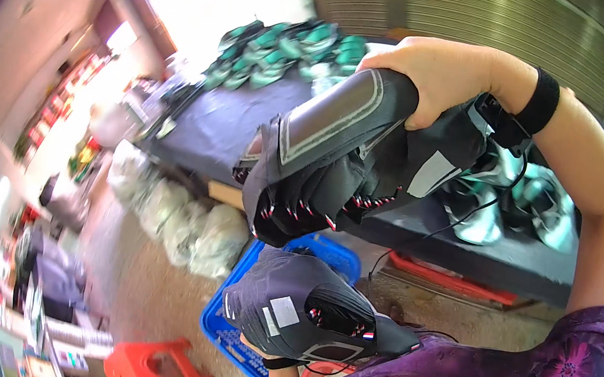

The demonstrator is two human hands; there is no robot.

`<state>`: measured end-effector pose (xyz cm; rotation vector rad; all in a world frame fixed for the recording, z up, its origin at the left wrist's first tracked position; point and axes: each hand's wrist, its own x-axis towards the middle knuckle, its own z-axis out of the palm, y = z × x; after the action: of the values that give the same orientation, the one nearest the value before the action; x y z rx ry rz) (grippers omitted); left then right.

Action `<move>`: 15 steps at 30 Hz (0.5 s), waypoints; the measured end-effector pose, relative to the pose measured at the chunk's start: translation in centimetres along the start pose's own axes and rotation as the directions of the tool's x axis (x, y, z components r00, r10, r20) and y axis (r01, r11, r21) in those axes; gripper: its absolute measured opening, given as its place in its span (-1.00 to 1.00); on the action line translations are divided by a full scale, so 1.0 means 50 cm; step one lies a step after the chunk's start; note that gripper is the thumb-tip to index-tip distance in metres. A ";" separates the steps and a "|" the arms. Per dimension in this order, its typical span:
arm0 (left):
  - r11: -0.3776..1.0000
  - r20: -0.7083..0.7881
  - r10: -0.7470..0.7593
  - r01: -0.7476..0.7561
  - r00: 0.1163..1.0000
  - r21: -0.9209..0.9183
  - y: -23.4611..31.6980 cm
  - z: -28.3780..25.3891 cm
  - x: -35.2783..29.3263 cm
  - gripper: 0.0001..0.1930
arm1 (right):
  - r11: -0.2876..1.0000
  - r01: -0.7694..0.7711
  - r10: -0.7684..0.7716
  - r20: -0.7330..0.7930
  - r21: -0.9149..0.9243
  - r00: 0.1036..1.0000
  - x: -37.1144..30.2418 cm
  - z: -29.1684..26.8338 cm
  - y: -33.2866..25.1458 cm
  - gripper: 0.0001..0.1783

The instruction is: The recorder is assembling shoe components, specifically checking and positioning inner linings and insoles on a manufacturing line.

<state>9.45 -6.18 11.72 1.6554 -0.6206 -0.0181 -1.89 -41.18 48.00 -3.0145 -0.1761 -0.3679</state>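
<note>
My right hand (441,77), raised high with a black band on its wrist, grips the top end of a stack of black shoe uppers (326,126). Grey-edged panels, a white label and red-and-white thread ends show on this stack. Lower down, a second bundle of black shoe uppers (265,287) with white labels rests on my left hand (254,347). Most of that hand is hidden beneath the bundle, and its fingers barely show. A blue plastic basket (217,323) lies below the bundle. The two stacks are close together, one above the other.
A long dark table (210,129) carries green-and-black shoe pieces (282,55) at its far end and silvery-green ones (476,213) at right. Filled clear plastic bags (181,222) line the floor. A red stool (157,369) stands lower left. A black cable (460,218) hangs from my right wrist.
</note>
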 end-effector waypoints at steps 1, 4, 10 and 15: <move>0.999 0.049 0.036 -0.035 0.998 -0.018 0.014 0.023 0.006 -0.35 | 0.999 -0.048 0.048 0.094 -0.008 0.994 -0.049 -0.025 -0.011 -0.39; 0.991 0.182 0.125 -0.115 0.975 -0.065 0.050 0.100 0.019 -0.35 | 0.974 -0.218 0.223 0.110 -0.057 0.969 -0.207 -0.082 -0.025 -0.40; 0.955 0.334 0.294 -0.263 0.895 -0.136 0.114 0.232 0.013 -0.35 | 0.875 -0.454 0.476 0.132 -0.170 0.869 -0.489 -0.158 -0.071 -0.41; 0.918 0.395 0.396 -0.370 0.829 -0.144 0.147 0.321 -0.048 -0.36 | 0.778 -0.583 0.616 0.098 -0.236 0.782 -0.700 -0.183 -0.118 -0.45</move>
<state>-1.11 -20.25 14.58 1.4461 -1.2655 -0.1008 -38.51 -39.98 48.78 -3.0551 0.8537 -0.0603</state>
